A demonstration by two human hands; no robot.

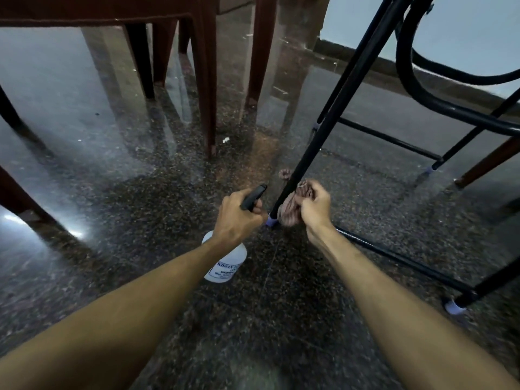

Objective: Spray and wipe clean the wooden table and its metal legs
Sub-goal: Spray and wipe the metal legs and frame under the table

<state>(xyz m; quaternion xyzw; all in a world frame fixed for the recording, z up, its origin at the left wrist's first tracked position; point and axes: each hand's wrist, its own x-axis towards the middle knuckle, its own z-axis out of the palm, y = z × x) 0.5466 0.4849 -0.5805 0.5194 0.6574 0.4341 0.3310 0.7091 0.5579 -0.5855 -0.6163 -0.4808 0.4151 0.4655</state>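
Observation:
A black metal table leg slants down to a pale purple foot cap on the floor. My right hand presses a bunched brownish cloth against the leg just above that cap. My left hand grips the black trigger head of a white spray bottle, its nozzle close to the left of the leg's base. The wooden tabletop is out of view.
Dark red-brown chair legs stand behind and to the left. Black crossbars and more black legs with purple caps spread to the right. The floor is polished speckled stone, and a pale wall runs along the far side.

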